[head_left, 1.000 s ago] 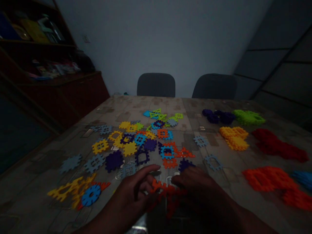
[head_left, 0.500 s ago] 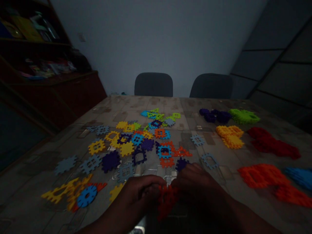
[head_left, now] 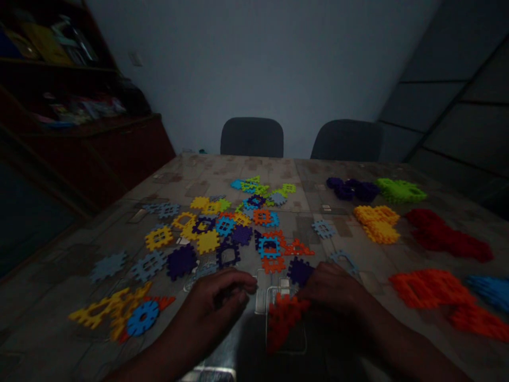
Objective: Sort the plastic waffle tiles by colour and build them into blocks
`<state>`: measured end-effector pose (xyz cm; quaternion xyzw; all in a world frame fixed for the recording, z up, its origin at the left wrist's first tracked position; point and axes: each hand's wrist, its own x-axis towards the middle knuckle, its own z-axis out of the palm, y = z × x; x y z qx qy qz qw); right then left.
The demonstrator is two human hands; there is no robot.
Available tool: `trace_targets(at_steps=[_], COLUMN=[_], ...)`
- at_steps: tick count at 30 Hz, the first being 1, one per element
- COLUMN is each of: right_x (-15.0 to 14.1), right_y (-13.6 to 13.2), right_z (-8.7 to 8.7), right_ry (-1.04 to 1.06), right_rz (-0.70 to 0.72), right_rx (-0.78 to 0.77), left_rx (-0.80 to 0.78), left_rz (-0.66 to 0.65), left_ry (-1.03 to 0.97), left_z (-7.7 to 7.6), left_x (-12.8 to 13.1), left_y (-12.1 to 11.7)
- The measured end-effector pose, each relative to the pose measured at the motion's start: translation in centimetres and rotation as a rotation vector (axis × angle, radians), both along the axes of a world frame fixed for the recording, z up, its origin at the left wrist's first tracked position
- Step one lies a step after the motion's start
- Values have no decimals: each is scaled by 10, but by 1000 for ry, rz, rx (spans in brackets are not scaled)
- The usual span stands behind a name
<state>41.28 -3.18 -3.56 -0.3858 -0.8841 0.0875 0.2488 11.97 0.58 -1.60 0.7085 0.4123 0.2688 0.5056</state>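
Note:
My right hand [head_left: 334, 286] rests on the near edge of the table [head_left: 246, 170], its fingers gripping the upper corner of a red cluster of joined toothed plastic tiles [head_left: 282, 318] that lies in front of me. My left hand [head_left: 214, 297] is just left of the cluster and apart from it, fingers loosely curled with nothing seen in them, beside a grey-blue tile [head_left: 201, 271]. A purple tile [head_left: 299, 270] lies just beyond my right hand. The room is dim.
Loose multicoloured tiles [head_left: 238, 228] are scattered mid-table. A joined yellow and blue piece [head_left: 119, 310] lies near left. Sorted piles sit at right: purple [head_left: 352, 189], green [head_left: 400, 190], yellow [head_left: 376, 223], dark red [head_left: 445, 236], orange [head_left: 429, 289], blue [head_left: 491, 289]. Two chairs [head_left: 252, 137] stand behind; a cabinet [head_left: 99, 148] is at left.
Both hands were pressed together on the red cluster. My left hand has since let go and drawn left; the cluster now lies flatter under my right hand.

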Motion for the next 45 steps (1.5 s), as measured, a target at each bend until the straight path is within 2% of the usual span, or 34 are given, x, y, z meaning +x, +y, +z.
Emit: trace_targets(at_steps=[4, 7, 10, 14, 18, 25, 34, 37, 41, 45], right_x=[-6, -10, -15, -20, -27, -33, -37, -48, -61, -60], right_y=[1, 1, -3, -8, -9, -6, -9, -9, -8, -10], right_z=[-23, -32, -26, -4, 7, 9, 7, 10, 10, 6], right_ry=[-24, -87, -142, -162, -131, -86, -86, -157, -279, -341], right_rz=[64, 11, -58, -108, -84, -56, -4, 13, 54, 136], right_rx=[-19, -88, -129, -201, -259, -305, -357, -331, -215, -88], left_rx=[81, 80, 79, 99, 84, 104, 143, 168, 179, 275], left_rz=[-53, -74, -92, -104, -133, -299, -238, -205, -213, -204], left_ry=[47, 62, 70, 65, 69, 124, 89, 128, 136, 162], left_z=[-4, -7, -11, -13, -15, -25, -25, -23, -18, -30], left_x=[0, 0, -1, -1, 2, 1, 1, 0, -1, -11], left_y=[-1, -2, -2, -1, -2, -10, -6, -4, -2, 3])
